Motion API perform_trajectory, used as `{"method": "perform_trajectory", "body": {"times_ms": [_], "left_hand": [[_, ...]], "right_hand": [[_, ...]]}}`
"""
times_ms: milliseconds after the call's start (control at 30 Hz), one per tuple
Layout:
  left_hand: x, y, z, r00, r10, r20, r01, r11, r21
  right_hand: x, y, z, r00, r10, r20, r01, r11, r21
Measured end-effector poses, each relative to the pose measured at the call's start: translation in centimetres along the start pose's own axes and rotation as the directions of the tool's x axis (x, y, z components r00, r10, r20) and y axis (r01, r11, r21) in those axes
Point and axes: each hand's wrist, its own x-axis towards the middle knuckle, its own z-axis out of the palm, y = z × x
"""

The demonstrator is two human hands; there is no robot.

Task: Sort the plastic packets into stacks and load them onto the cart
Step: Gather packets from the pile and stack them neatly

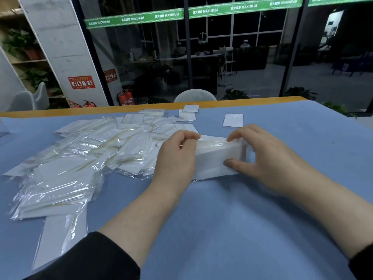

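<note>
Stack of packets [219, 158]: white, flat, rectangular, wrapped in glossy clear plastic, squared into a block standing on edge on the blue cloth [252, 219], at the table's middle. No print legible on them.

Left hand [177, 158]: curled round the block's left end, fingertips pinching its top edge.

Right hand [260, 156]: gripping the right end, thumb against the near face, fingers bent over the top.

Loose packets [80, 158]: a wide, untidy heap of the same crinkly, shiny sleeves, just left of the block and touching it, spreading to the near-left corner.

Single packets: one small white square [233, 120] lying alone beyond the right hand; two more [189, 111] near the far edge.

Cloth: matte, felt-like, covering a table with a yellowish wooden edge [141, 107].

Sleeves: dark, at both wrists.

Background: glass wall with a green band [165, 16] reading "MAXIMUM" beside Chinese characters; red notice [81, 82] on a grey concrete pillar, text too small to read; red fire extinguishers [126, 97] on the floor; a pale rounded chair back [194, 96].
</note>
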Motion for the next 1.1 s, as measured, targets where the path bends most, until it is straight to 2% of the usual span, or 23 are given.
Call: {"method": "perform_trajectory", "body": {"times_ms": [133,200,300,367,433,567,667,733,867,1000,1100], "left_hand": [[0.0,0.0,0.1,0.987,-0.159,-0.005,0.158,0.981,-0.113],[-0.1,0.2,0.3,0.989,-0.145,0.004,0.143,0.972,-0.185],[0.0,0.3,0.2,0.993,-0.093,-0.075,0.071,0.965,-0.253],[0.1,0.1,0.1,0.991,-0.078,-0.112,0.055,0.978,-0.200],[0.0,0.0,0.1,0.989,-0.126,-0.072,0.115,0.983,-0.141],[-0.2,0.0,0.4,0.993,-0.119,0.016,0.120,0.991,-0.067],[-0.2,-0.1,0.4,0.995,-0.095,0.013,0.095,0.995,-0.032],[-0.2,0.1,0.3,0.992,-0.126,0.003,0.126,0.987,-0.103],[-0.6,0.3,0.7,0.983,-0.165,0.082,0.178,0.969,-0.174],[0.2,0.5,0.0,0.983,-0.180,-0.018,0.160,0.914,-0.372],[0.3,0.4,-0.2,0.992,-0.128,0.007,0.122,0.925,-0.360]], "right_hand": [[0.0,0.5,0.6,0.995,0.102,0.022,-0.105,0.969,0.224],[0.1,0.0,1.1,0.997,0.072,-0.007,-0.066,0.950,0.304],[0.1,-0.9,1.4,0.999,0.024,-0.047,-0.004,0.922,0.386],[0.1,-0.6,1.3,1.000,0.007,0.010,-0.010,0.942,0.335],[0.0,0.0,1.2,0.995,0.020,0.094,-0.040,0.975,0.218],[-0.2,0.0,1.0,0.996,0.034,0.078,-0.047,0.984,0.170],[-0.3,-0.5,1.0,0.993,0.019,0.115,-0.037,0.987,0.156],[-0.3,-0.4,0.8,0.992,0.035,0.119,-0.055,0.984,0.172],[-0.2,-0.4,0.7,0.997,0.023,0.080,-0.040,0.976,0.214],[-0.2,-0.7,0.4,0.999,-0.012,-0.035,0.021,0.960,0.280],[-0.1,-1.1,0.3,0.996,-0.023,-0.084,0.049,0.942,0.331]]}}
